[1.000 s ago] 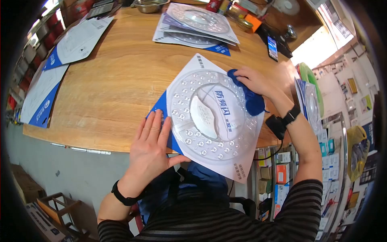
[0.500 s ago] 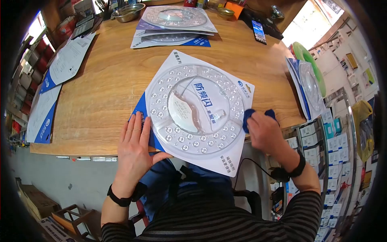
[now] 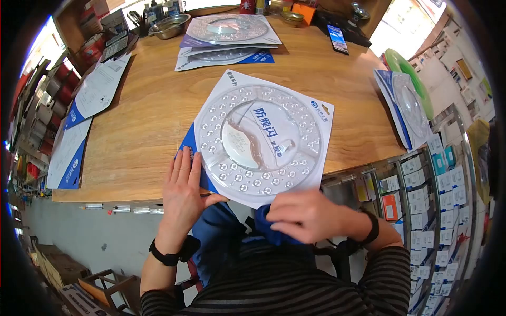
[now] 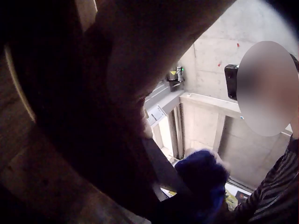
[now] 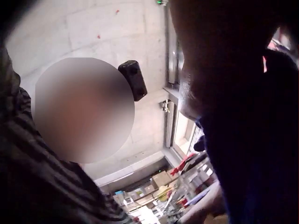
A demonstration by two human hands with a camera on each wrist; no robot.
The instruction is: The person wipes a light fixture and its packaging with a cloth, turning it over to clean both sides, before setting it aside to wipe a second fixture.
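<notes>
head view: the ring package (image 3: 261,139) lies face up at the centre of the frame, on the wooden surface (image 3: 132,147), its lower part reaching past the front edge. the left hand (image 3: 182,187), left of centre, rests on the package's blue left margin, fingers straight and thumb held out to the side. the right hand (image 3: 308,216), below centre, has its fingers curled and grips a blue cloth (image 3: 267,225) just beside the package's lower edge.

handling assessment: the package is judged light for its breadth. the backing card appears fairly stiff but liable to bend or crease at its corners. the clear cover is glossy, probably slippery to bare fingers, and its thin, domed shell could dent or crack under a hard squeeze. recommended hold: opposite card margins, outside the raised ring, with support beneath. the cloth is soft and folds readily; a bunched grip suits it.

left wrist view: mostly dark. a blue bulk, apparently the cloth, shows at lower centre; the left hand's fingers cannot be judged here.

right wrist view: dark blue material, probably the same cloth, fills the lower right; finger positions cannot be told. the package is not discernible in either wrist view.
</notes>
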